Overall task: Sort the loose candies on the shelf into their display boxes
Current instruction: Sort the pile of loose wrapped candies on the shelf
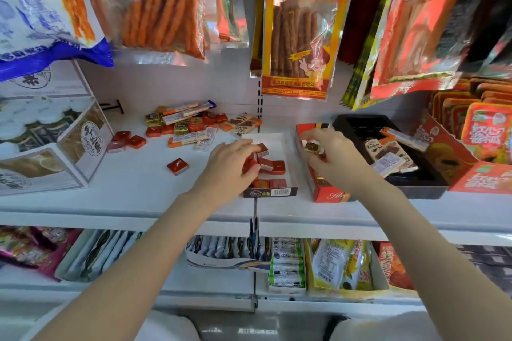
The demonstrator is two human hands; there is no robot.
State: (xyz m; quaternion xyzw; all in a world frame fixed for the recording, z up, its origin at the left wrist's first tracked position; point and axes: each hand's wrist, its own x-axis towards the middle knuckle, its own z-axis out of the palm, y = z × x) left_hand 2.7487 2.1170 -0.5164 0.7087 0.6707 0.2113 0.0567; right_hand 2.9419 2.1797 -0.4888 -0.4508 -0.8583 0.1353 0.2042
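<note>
On the white shelf (133, 174), seen from the head camera, loose candies lie in a heap (182, 124) toward the back: small red foil squares, a few gold-wrapped squares, and flat bars in orange-and-white wrappers. Two more red squares (127, 141) sit left of the heap, and a single red square (177, 166) lies apart, nearer the front edge.

Three display boxes stand side by side to the right of the heap. A white box (279, 141) with a barcode on its front wall holds several red squares. Just beside it, a red box (327, 194) has gold-wrapped pieces partly hidden inside. Next to that, a black box (357, 124) holds a few of the flat bars, lying tilted.

Over the white box, the left hand (230, 163) reaches down with its fingers curled round a cluster of red squares (250, 165), thumb and fingertips closed on them just above the pieces already lying in the box. Over the red box, the right hand (332, 152) pinches one gold-wrapped candy (313, 147) between thumb and fingertips, the other fingers bent loosely above it.

Hanging snack bags (299, 22) fill the space above, and cartons (55, 147) stand at the shelf's left end. Packets (288, 263) line the shelf below.
</note>
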